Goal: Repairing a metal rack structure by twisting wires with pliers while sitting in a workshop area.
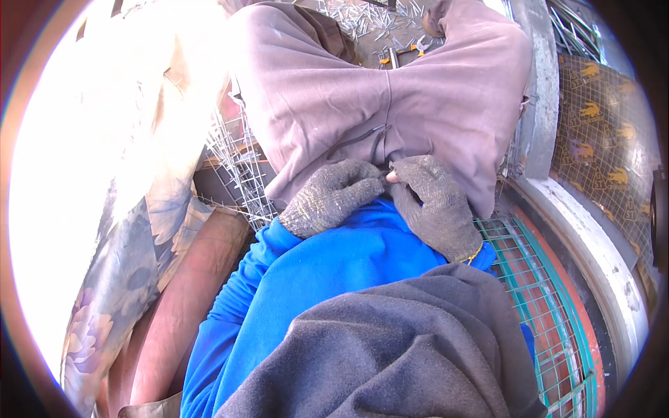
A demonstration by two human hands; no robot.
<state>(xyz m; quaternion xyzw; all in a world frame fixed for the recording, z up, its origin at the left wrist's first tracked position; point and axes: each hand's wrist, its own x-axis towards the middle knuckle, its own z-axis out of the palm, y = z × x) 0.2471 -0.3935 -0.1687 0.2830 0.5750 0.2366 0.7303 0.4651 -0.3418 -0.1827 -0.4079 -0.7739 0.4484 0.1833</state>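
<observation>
Both my hands, in worn grey knit gloves, meet at the waist of my mauve-brown trousers (pixel 446 97). My left hand (pixel 334 197) has its fingers bent and pressed together. My right hand (pixel 435 203) is curled in a pinch, a bare fingertip poking out of its glove. The fingertips close on the dark drawstring (pixel 357 141) at the waistband. Its loose ends lie on the cloth beyond; the part between the fingers is mostly hidden. Just below the hands is my blue top (pixel 334 254), with a dark grey cloth (pixel 390 341) over it.
Between my feet, loose nails (pixel 373 24) and orange-handled pliers (pixel 420 47) lie on the ground. Wire mesh (pixel 240 164) stands at my left, beside a flowered cloth (pixel 118 279). Green wire mesh (pixel 550 320) is at my right, near a pale curved ledge (pixel 592 244) and a brown patterned sheet (pixel 606 139).
</observation>
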